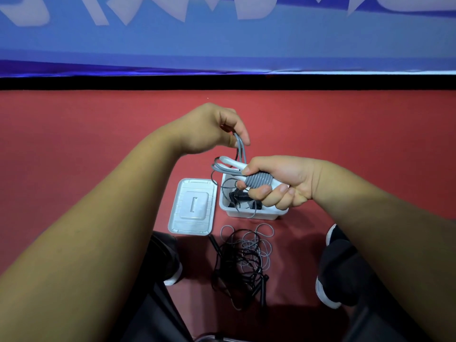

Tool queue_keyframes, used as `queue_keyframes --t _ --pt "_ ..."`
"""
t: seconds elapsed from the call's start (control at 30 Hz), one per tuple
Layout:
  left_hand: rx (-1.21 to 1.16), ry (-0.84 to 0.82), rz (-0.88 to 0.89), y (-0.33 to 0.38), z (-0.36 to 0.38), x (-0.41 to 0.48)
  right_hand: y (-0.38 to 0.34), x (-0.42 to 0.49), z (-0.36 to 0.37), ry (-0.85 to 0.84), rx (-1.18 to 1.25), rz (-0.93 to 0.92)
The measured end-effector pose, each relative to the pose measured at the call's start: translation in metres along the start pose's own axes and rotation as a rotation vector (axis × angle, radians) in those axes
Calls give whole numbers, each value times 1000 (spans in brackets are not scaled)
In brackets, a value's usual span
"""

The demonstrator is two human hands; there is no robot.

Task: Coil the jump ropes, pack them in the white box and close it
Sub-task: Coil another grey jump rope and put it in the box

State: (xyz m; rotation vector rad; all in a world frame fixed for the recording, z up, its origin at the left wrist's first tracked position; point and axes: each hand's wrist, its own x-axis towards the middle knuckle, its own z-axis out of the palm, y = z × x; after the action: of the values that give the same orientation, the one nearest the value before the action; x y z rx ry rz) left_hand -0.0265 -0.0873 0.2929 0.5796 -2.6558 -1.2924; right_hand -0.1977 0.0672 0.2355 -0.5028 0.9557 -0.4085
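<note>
Lid [191, 206] lies flat on the red floor [98, 144], off the box and just left of it, top side up. Left hand [212, 129] is raised above that, fingers curled down, thumb and fingertips pinching a bend of the grey rope [240, 146]; strands hang from the pinch toward the box. White box [254, 213] is on the floor, open, just right of the lid. Inside it is a coiled black rope [238, 196], and loose grey strands droop over the box, one hanging down its near wall. Right hand [278, 181] is above the box's right half, closed in a fist round the pale handles [232, 162], which have grey rope wound tightly round them in neat turns; handle ends and a few grey loops stick out left of the fist. On the floor nearer the person, in front of the box: tangled black rope [237, 262], uncoiled, with loose grey loops [261, 243] mixed in on its right side. Cannot tell if those loops belong to the held rope. Dark shoes with white soles flank the tangle, left shoe [170, 262] and right shoe [333, 267].
</note>
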Motion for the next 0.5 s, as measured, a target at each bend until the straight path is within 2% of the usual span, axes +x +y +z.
queue_keyframes --t 0.23,0.43,0.5 --pt "146 -42 -26 -1 -8 -4 -3 6 -4 271 118 -41" --pt "149 -37 -235 -12 -7 -3 -5 11 -10 417 255 -189" --pt "62 -23 -332 -18 -2 -4 -6 14 -10 437 294 -247"
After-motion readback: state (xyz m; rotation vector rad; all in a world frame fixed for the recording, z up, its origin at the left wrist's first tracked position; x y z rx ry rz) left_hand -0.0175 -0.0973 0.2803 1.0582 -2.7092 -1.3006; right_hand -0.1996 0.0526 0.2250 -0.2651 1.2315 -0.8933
